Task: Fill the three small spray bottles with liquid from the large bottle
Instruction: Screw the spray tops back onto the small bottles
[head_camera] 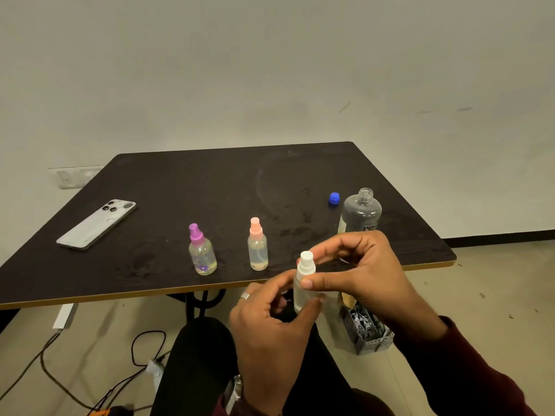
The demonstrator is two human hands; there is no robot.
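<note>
We hold the white-capped spray bottle (304, 288) off the table edge (210, 288), left hand (270, 331) gripping its body, right hand (357, 271) pinching its cap (apparently twisting it), near the open large bottle (360, 214).

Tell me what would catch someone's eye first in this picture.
Both hands meet at the table's near edge: the left hand grips the white-capped spray bottle while the right hand pinches its cap. Behind stand the purple-capped bottle and pink-capped bottle, with the uncapped large bottle and blue cap at right.
</note>
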